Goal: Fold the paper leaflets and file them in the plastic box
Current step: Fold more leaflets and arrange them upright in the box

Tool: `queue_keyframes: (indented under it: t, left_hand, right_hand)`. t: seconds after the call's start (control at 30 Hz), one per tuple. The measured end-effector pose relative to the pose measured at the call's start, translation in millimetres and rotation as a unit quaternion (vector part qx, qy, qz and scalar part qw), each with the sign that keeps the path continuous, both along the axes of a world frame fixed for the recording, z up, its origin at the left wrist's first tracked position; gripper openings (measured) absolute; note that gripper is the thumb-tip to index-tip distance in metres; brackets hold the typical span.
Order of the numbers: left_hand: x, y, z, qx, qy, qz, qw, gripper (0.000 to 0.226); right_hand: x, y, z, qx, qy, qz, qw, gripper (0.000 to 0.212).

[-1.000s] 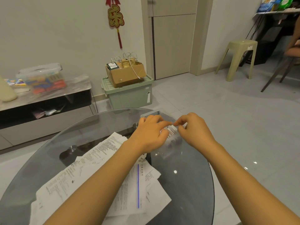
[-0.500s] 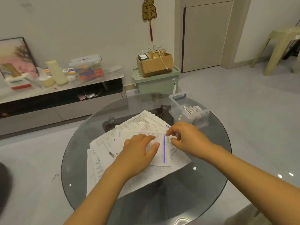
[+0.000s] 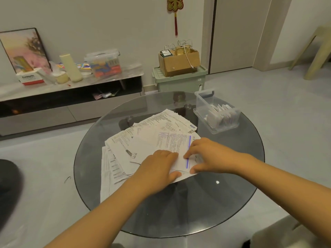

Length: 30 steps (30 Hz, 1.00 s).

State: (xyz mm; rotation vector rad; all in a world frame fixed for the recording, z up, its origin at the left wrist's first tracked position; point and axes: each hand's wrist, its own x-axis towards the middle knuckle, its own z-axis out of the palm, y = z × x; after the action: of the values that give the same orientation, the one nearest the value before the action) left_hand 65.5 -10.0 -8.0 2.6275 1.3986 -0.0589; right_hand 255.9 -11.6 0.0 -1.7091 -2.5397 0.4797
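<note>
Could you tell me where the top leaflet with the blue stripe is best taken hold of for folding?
Probably its free right edge, from the right: the leaflet with the blue stripe lies flat atop the pile, the left hand pressing its lower left, the right hand at that edge.
</note>
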Motion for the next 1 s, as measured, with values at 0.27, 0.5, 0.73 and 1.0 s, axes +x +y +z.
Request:
queue_keyframes:
  t: [0.27, 0.5, 0.73, 1.0]
  left_hand:
    - [-3.1, 1.5, -2.6, 0.036, -0.024, 0.004, 0.999, 0.041]
    - [-7.0, 4.0, -10.5, 0.044, -0.067, -0.008, 0.997, 0.037]
    - [-14.9, 0.3, -9.4, 0.043, -0.088, -0.032, 0.995, 0.044]
    - [-21.6, -13.2, -4.9, -0.026, -0.266, 0.117, 0.956, 0.016]
  right_hand:
    - [1.3, -6.6, -4.7, 0.007, 0.015, 0.029, 0.999, 0.046]
    - [0.5, -5.7, -1.3, 0.012, 0.031, 0.018, 0.999, 0.016]
    - [-6.4, -4.4, 7.2, 0.02, 0.064, 0.013, 0.998, 0.013]
    - [-23.7, -10.4, 11.4, 0.022, 0.17, 0.023, 0.985, 0.015]
